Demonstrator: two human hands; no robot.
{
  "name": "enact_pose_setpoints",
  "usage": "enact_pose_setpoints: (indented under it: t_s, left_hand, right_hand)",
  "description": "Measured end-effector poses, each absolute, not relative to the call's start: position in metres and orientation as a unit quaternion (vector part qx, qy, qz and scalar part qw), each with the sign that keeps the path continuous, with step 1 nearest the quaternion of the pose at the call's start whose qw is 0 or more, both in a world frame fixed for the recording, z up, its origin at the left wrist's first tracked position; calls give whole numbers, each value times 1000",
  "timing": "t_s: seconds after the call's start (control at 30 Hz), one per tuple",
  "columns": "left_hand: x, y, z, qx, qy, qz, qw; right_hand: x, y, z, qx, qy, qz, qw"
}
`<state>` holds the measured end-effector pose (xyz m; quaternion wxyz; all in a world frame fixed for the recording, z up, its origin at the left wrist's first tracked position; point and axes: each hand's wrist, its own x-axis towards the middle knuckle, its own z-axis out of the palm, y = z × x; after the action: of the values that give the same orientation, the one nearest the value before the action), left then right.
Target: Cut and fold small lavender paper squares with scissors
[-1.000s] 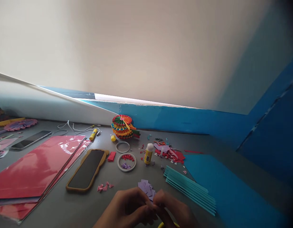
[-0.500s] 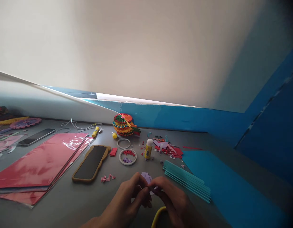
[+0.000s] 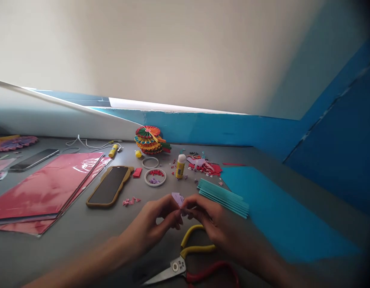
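My left hand (image 3: 161, 218) and my right hand (image 3: 204, 214) meet above the desk, thumbs and fingertips pinched together. Between them is a small piece of purple paper (image 3: 182, 209), mostly hidden by the fingers. Just beyond the fingertips lie lilac paper scraps (image 3: 177, 197). Below my right hand, scissors (image 3: 179, 265) with yellow and red handles rest on the desk, blades pointing left. A glue stick (image 3: 180, 167) stands upright and uncapped past the hands. Left of it, a white tape ring (image 3: 147, 182) encloses red and purple paper bits.
A phone in a brown case (image 3: 109, 187), pink paper bits (image 3: 131, 201) and red paper packs (image 3: 49, 184) lie left. Folded teal strips (image 3: 223, 198) and a blue sheet (image 3: 281, 212) lie right. A colourful pleated paper ornament (image 3: 149, 140) stands at the back by the wall.
The view has tilted down, so things sit higher in the picture and the scissors show more fully. Both hands stay pinched together, with the fingers shifted slightly.
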<state>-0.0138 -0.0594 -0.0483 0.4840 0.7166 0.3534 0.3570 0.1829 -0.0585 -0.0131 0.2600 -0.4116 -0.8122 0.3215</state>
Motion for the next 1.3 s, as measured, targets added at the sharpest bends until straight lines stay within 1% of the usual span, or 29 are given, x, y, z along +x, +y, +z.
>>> enact_pose_setpoints:
  t_s: [0.1,0.2,0.3,0.37,0.5,0.7,0.8,0.93,1.0,1.07,1.13,1.3]
  left_hand:
    - [-15,-61,-47,719,371,348,474]
    - [-15,-61,-45,687,371,352,516]
    - [-15,-60,-44,627,362,359,590]
    - [-16,-59,-44,579,362,354,639]
    - [-18,-57,-43,496,362,343,711]
    - [-23,-57,-41,452,322,347,756]
    - [-24,-57,-40,456,318,335,760]
    - [-25,-55,-41,456,304,326,770]
    - [-24,-54,-42,442,298,340,774]
    - [-23,-54,-42,430,305,358,771]
    - [-21,-55,-43,417,313,369,769]
    - [-16,-63,-44,430,323,341,771]
  right_hand:
    - [183,-55,-28,-346,-848,264,301]
    - [185,-52,-44,-271,-889,166,331]
    - [187,-50,-49,-241,-918,35,313]
    - [188,-50,-47,-223,-927,-29,300]
    - [188,-49,-40,-180,-938,-93,280]
    - [191,-51,-36,-149,-941,-162,258]
    - [193,-49,-32,-129,-947,-168,243]
    - [198,-43,-30,-109,-956,-123,241]
    - [198,-40,-35,-167,-946,-64,272]
    - [195,-39,-43,-260,-913,11,315]
    - [188,-41,-51,-314,-888,58,331]
    - [173,-46,-56,-300,-906,39,296]
